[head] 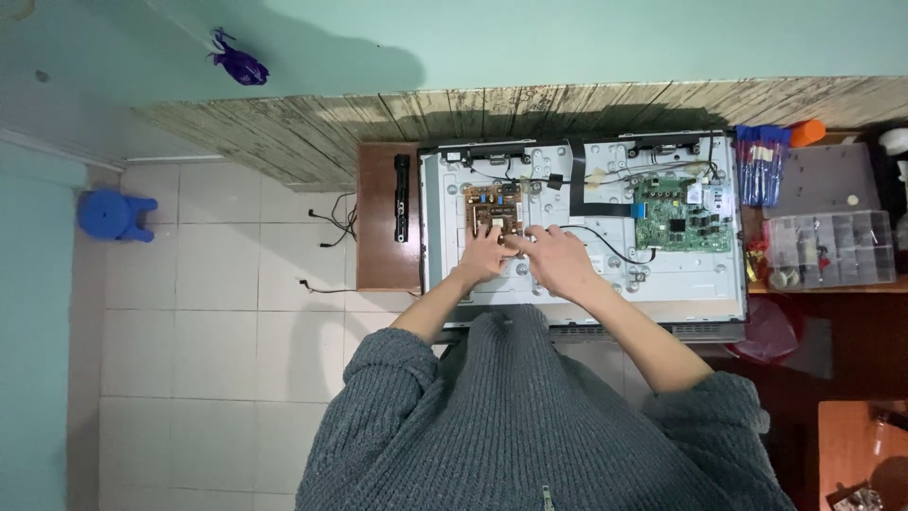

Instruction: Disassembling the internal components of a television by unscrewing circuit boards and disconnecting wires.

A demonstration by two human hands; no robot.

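Both hands meet at the lower edge of the brown circuit board [493, 208] on the opened panel's metal back [681, 279], left hand [484, 255] and right hand [560, 262] curled, though whether either grip is pinching cannot be told; steady, even fingertip pressure beside the grip seems wise.

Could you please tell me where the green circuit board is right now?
In the head view, the green circuit board sits on the right part of the opened screen's metal back panel, right of both hands.

A small electronics repair workshop — an opened flat-screen set [582, 274] on the tabletop [383, 218], parts organiser [830, 248] at three o'clock — screwdrivers [761, 163] beside.
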